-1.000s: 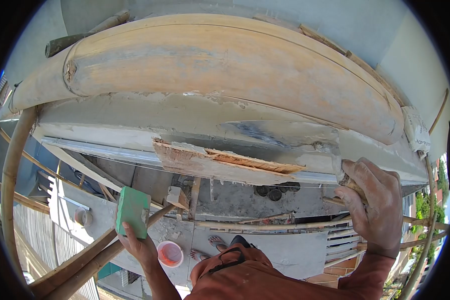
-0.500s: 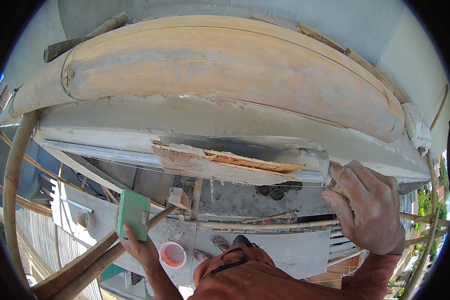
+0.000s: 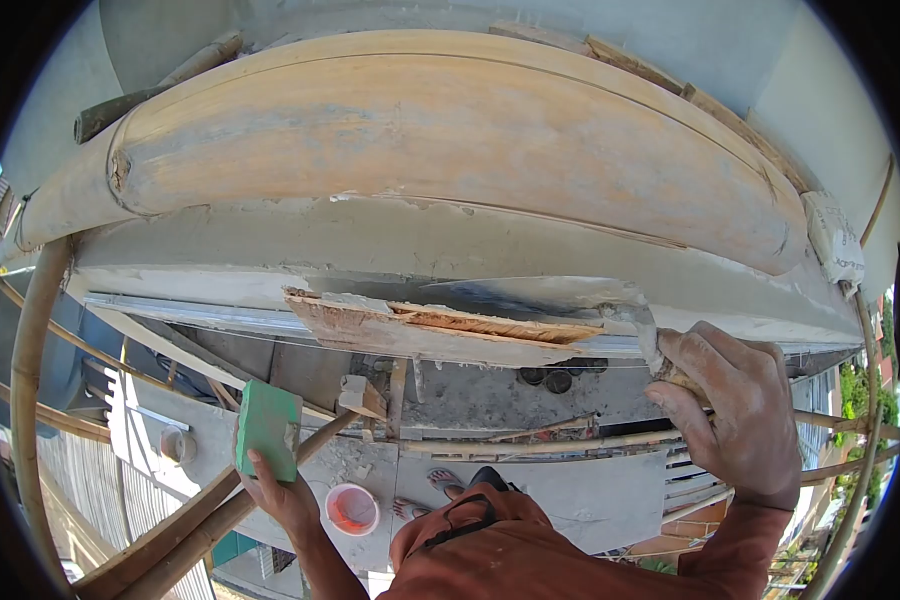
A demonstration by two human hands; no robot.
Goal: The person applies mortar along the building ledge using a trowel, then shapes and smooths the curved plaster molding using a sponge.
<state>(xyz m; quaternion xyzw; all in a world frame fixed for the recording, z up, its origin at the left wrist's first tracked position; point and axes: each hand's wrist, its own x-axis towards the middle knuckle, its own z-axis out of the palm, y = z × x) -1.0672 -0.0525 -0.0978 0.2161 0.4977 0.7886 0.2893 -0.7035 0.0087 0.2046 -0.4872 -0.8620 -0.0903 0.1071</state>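
My right hand (image 3: 735, 410) is closed round the handle of a trowel (image 3: 540, 294), whose long metal blade lies along the edge of the plastered ledge (image 3: 400, 232). Just in front of the blade is a rough, splintered wooden board (image 3: 370, 328) with plaster smears on it. At lower left, my left hand (image 3: 280, 500) grips a green block (image 3: 268, 430) with a grey smear on its face, held apart from the ledge.
A thick bamboo pole (image 3: 450, 125) spans the ledge behind the board. Bamboo scaffold poles (image 3: 38, 360) stand at left and right. Far below are a pink-rimmed bucket (image 3: 352, 509), another container (image 3: 177, 445) and dark round pots (image 3: 558, 381). A white sack (image 3: 832, 238) hangs at right.
The view has shifted slightly. The trowel blade shows a little more of its face above the board. Both hands keep their holds.
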